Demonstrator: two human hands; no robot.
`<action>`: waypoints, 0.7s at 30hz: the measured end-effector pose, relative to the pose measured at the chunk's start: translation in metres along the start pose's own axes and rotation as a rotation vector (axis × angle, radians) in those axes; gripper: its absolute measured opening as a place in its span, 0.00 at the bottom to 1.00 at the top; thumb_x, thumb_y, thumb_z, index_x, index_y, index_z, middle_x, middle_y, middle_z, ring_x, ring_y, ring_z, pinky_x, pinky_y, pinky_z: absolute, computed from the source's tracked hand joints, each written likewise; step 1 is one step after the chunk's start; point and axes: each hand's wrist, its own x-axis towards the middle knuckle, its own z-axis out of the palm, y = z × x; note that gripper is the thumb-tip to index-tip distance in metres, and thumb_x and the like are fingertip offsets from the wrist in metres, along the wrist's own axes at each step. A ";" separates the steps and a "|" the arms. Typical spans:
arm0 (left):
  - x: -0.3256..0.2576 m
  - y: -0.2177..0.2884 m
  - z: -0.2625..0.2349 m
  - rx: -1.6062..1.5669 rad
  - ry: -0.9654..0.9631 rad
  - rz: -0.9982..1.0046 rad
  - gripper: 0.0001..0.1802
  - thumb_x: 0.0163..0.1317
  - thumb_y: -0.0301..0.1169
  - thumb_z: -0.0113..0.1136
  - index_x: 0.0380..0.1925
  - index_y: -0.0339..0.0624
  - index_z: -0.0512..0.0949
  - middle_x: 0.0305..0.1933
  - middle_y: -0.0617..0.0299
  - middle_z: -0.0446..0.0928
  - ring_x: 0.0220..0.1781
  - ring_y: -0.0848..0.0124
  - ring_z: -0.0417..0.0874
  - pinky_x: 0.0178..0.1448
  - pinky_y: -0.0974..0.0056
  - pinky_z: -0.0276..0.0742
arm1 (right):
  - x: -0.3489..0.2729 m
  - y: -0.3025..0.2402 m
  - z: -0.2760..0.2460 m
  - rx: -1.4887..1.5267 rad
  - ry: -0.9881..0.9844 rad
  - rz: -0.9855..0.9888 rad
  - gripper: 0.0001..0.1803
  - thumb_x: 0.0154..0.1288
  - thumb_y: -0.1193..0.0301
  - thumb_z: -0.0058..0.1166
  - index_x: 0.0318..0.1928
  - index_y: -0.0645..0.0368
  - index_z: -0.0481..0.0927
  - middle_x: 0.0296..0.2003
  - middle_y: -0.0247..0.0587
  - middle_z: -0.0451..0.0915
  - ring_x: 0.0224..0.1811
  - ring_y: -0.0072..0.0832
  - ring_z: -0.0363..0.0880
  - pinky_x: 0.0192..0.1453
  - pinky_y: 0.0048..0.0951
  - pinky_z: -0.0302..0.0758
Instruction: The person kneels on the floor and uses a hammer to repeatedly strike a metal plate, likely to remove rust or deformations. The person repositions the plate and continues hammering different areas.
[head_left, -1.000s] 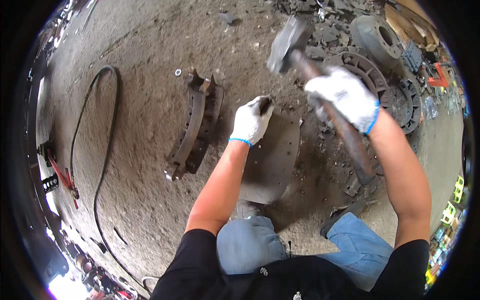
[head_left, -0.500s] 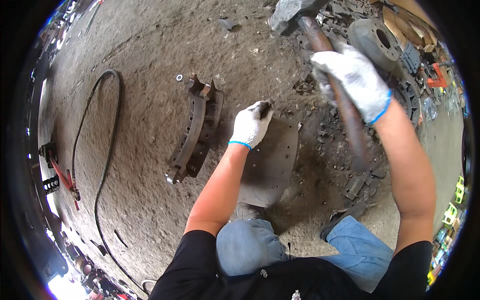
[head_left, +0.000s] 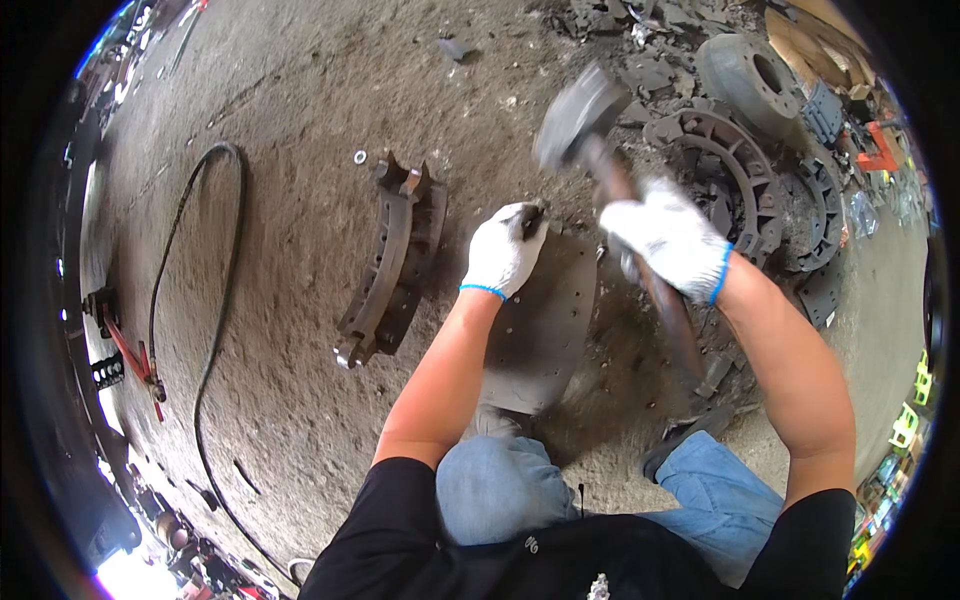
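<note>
My right hand (head_left: 668,238), in a white work glove, grips the long brown handle of a hammer (head_left: 582,118) with a big grey head, blurred by motion. The head hangs above and to the right of my left hand (head_left: 500,248). That gloved hand is closed in a fist at the far end of a curved grey brake shoe lining (head_left: 545,320) dotted with rivet holes. Dark stuff shows at its fingers, but I cannot make out what they hold. Left of it, another brake shoe (head_left: 390,260) lies on its side on the ground.
A metal ring (head_left: 360,157) lies beyond that shoe, and a black hose (head_left: 225,270) loops at the left. At the right are a brake drum (head_left: 745,85), more curved shoes (head_left: 735,160), broken dark pieces (head_left: 600,20) and a red tool (head_left: 880,148). My shoe (head_left: 675,445) is near the front.
My right hand has brought the hammer down and leftward, its head nearer my left hand. The left hand has barely moved. The curved shoes at the right now show.
</note>
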 end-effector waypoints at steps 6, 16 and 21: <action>0.001 0.000 0.000 0.022 0.083 0.088 0.13 0.65 0.38 0.66 0.43 0.42 0.86 0.44 0.46 0.86 0.48 0.47 0.86 0.52 0.53 0.83 | -0.023 -0.042 -0.018 0.196 0.081 0.042 0.16 0.67 0.61 0.66 0.45 0.58 0.78 0.27 0.30 0.78 0.19 0.20 0.76 0.23 0.24 0.75; -0.003 0.002 -0.001 0.001 0.008 0.015 0.13 0.65 0.39 0.66 0.43 0.43 0.86 0.43 0.47 0.86 0.47 0.46 0.86 0.51 0.51 0.83 | -0.001 0.009 0.002 0.107 -0.103 0.128 0.19 0.66 0.60 0.66 0.49 0.60 0.80 0.27 0.35 0.81 0.22 0.24 0.79 0.24 0.27 0.76; 0.001 0.003 -0.004 0.075 -0.002 -0.023 0.14 0.64 0.40 0.66 0.42 0.43 0.86 0.43 0.47 0.86 0.47 0.46 0.86 0.51 0.52 0.83 | -0.013 -0.033 -0.018 0.172 0.088 -0.042 0.20 0.68 0.63 0.63 0.54 0.60 0.78 0.27 0.31 0.78 0.22 0.19 0.75 0.23 0.25 0.74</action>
